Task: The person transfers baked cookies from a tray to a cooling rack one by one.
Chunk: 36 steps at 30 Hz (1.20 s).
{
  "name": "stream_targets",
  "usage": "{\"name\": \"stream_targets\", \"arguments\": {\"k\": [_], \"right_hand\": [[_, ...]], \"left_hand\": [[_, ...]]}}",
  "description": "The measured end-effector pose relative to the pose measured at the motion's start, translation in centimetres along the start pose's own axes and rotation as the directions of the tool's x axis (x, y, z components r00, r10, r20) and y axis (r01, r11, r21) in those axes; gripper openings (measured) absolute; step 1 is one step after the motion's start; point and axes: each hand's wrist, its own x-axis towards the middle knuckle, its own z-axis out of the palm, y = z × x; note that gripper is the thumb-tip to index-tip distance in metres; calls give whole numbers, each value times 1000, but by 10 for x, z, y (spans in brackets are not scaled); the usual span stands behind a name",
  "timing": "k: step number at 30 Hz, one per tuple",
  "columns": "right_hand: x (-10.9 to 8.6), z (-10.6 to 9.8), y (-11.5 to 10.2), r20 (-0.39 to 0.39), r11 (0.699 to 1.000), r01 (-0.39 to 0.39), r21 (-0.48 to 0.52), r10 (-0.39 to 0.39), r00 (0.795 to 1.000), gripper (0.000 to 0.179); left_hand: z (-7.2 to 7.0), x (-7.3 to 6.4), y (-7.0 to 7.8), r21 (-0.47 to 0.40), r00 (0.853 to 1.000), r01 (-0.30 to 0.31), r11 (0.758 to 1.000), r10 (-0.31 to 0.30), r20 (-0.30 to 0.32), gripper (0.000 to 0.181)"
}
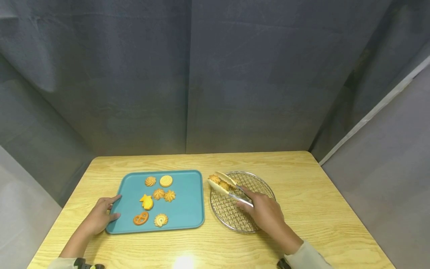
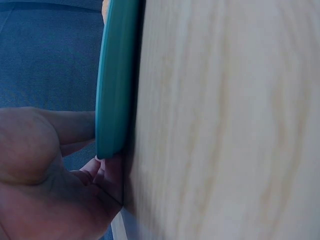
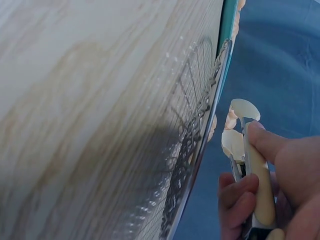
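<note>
My left hand [image 1: 99,213] grips the left edge of a teal tray [image 1: 188,201], thumb over the rim; in the left wrist view, curled fingers [image 2: 107,175] sit under the tray's edge. On the tray lie several cookies, among them a pretzel-shaped one [image 1: 140,218], a round one [image 1: 166,181] and a yellow pineapple-shaped one [image 1: 147,202]. My right hand [image 1: 265,211] holds tongs [image 1: 246,202] with cream tips over a round wire rack [image 1: 235,218]. Between the tips is a golden swirled cookie [image 1: 224,185]; another swirled cookie [image 1: 214,179] shows just beyond them. The tips partly hide the cookies.
Both tray and rack stand on a light wooden table [image 1: 309,201], the rack just right of the tray. Grey curtains [image 1: 252,74] hang behind the table, and grey panels [image 1: 386,157] rise at its sides.
</note>
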Motion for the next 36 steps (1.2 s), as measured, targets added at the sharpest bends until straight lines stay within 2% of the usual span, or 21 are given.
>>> {"name": "stream_targets", "arguments": {"k": [10,27,36], "right_hand": [[-4,-4,8,-4,1000,-28,11,28,1000,68],[-13,-15,30,-30,999,-41,7,41,999,65],[-16,-21,40,-21,997,-76,3,76,997,64]], "left_hand": [[1,1,-4,1,1000,7,1000,-7,0,66],[0,0,-1,5,1000,-10,1000,10,-8,66],[0,1,-1,-5,1000,-15,1000,15,-2,66]]}}
